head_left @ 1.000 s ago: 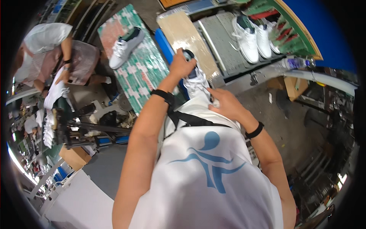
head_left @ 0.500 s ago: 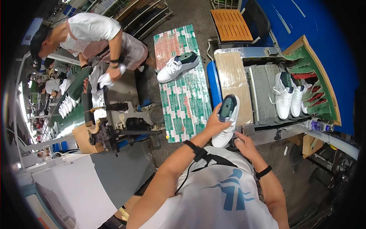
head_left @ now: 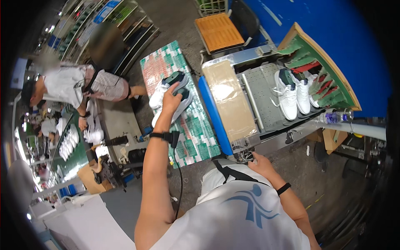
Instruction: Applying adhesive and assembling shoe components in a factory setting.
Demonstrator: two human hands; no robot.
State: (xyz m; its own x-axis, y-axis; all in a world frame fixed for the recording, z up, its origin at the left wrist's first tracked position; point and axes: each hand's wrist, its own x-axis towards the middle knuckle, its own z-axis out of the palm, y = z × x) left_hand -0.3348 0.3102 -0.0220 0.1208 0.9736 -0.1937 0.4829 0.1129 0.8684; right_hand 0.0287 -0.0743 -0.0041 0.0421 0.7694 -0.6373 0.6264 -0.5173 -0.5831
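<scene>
Holding a white shoe [head_left: 183,107] by its dark green opening, the left grip [head_left: 171,101] is closed, with fingers and thumb bent around the heel end. This shoe is over the far part of the desk [head_left: 191,146] wrapped in green, white and pink, just beside another white shoe [head_left: 156,95] on its far side. The two overlap in view, and I cannot tell whether the held one bears on the desk. Its toe points left and near.

On the right, the right grip [head_left: 262,165] has its fingers partly curled near the close end of a tan board [head_left: 229,100] edged by a blue strip [head_left: 215,118]. I cannot tell whether its fingertips touch the metal corner there, or whether it is clenched.

Half a second ago the held shoe was over the near end of the tan board, toe toward the wearer, with the right grip close to its side. Now it has gone left and far, to the shoe that then lay alone, while the right grip remains near the board.

Farther right, white shoes [head_left: 287,102] still stand on a grey plate [head_left: 263,85] before green flaps [head_left: 342,71]. Far left, a co-worker [head_left: 66,87] now reaches a hand down near another shoe [head_left: 93,136].
</scene>
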